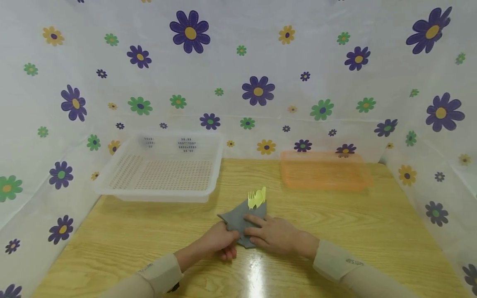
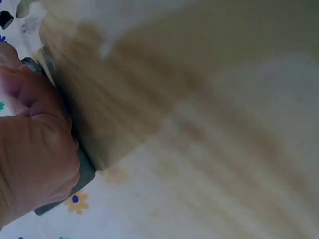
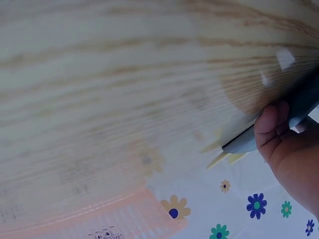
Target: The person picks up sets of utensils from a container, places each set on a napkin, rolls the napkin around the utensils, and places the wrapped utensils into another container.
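A grey cloth napkin (image 1: 236, 218) lies partly folded on the table, wrapped over yellow cutlery. The tines of a fork (image 1: 251, 200), the bowl of a spoon (image 1: 258, 198) and the tip of a knife (image 1: 264, 193) stick out at its far end; their handles are hidden in the cloth. My left hand (image 1: 220, 240) pinches the napkin's left edge, thumb on top and fingers curled below. Extended fingers of my right hand (image 1: 276, 235) press on the napkin from the right. In the left wrist view the napkin's edge (image 2: 85, 175) shows beyond the knuckles.
A white perforated basket (image 1: 158, 193) stands at the back left of the wooden table (image 1: 354, 231). At the back right is a flat orange basket (image 1: 324, 187). A flower-printed sheet (image 1: 223, 70) encloses the back and sides.
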Demonstrator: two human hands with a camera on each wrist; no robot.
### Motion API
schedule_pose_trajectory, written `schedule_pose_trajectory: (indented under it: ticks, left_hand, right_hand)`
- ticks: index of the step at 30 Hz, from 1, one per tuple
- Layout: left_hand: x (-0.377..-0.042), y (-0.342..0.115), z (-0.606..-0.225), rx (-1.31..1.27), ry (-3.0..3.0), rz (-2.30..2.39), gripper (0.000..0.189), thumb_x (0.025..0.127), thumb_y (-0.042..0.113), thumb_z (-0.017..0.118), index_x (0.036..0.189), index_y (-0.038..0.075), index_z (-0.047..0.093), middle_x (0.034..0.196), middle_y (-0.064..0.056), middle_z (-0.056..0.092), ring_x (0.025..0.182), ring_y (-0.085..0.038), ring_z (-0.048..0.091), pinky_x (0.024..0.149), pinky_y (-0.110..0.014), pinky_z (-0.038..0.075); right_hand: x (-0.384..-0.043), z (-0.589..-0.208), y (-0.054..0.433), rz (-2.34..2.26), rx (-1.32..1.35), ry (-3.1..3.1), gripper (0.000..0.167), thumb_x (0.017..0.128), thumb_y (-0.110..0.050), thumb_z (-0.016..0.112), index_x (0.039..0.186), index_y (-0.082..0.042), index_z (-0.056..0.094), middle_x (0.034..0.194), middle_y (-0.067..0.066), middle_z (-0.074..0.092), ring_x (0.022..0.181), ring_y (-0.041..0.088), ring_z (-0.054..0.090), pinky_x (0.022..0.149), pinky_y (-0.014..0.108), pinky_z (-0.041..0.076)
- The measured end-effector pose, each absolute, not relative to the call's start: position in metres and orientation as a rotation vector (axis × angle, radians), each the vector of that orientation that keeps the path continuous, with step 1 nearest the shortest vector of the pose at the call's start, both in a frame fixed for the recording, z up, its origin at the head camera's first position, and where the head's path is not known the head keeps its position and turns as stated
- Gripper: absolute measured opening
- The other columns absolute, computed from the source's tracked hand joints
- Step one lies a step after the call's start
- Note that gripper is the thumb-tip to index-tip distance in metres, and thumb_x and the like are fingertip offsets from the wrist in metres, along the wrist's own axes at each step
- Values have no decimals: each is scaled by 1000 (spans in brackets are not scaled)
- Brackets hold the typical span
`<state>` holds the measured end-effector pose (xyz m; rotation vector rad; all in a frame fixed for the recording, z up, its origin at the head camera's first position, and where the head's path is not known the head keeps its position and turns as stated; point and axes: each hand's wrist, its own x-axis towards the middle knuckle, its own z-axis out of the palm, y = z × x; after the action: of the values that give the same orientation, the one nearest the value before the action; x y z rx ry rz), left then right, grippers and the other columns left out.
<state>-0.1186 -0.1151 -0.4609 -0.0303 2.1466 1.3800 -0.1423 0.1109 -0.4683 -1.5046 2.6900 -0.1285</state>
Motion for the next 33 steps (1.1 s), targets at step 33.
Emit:
schedule_pose_trajectory:
  ticks: [33]
  left_hand:
    - [-91,-112,-456,310,2656,1366,25,102,22,54,99,-2,59,75,-1,51,68,-12,50,58,-25,42]
  right_hand:
    - [-142,-470,111,-216,-1478,2686,37,107,-39,39,139,-27,53,156,8,39,105,26,61,74,38,55]
